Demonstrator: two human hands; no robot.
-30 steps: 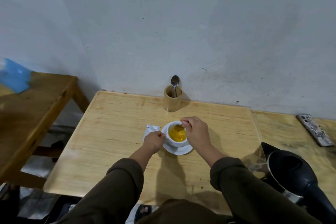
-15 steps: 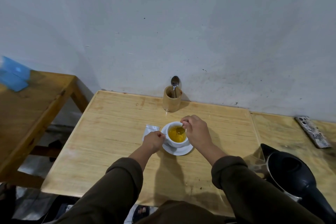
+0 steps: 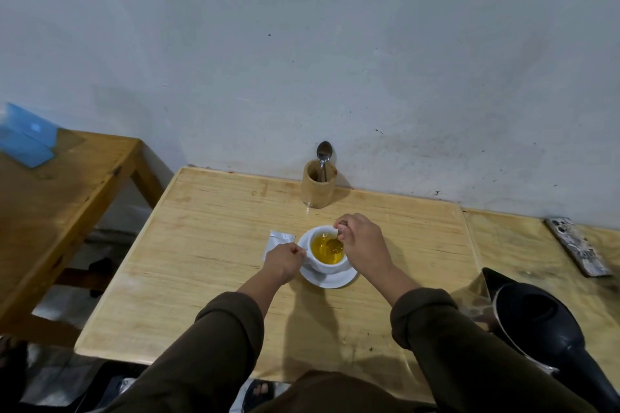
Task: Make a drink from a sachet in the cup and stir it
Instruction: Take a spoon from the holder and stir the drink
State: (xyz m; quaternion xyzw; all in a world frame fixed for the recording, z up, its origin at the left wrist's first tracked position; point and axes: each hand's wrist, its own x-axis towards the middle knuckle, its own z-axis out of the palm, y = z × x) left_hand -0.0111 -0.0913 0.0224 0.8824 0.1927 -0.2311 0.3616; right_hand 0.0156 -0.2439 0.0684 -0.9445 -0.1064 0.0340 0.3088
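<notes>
Cup [image 3: 327,263] mid-table, left fingers [image 3: 295,250] pinching handle, right fingers [image 3: 342,228] clamping spoon [image 3: 333,241].

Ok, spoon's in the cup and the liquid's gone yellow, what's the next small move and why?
Probably a few more gentle turns of the spoon, keeping it low in the cup. The right hand grips the spoon with its bowl in the yellow drink, and the left hand steadies the cup at its side on the saucer. Whether the powder has fully dissolved cannot be told, and the opened sachet lies beside the saucer.
</notes>
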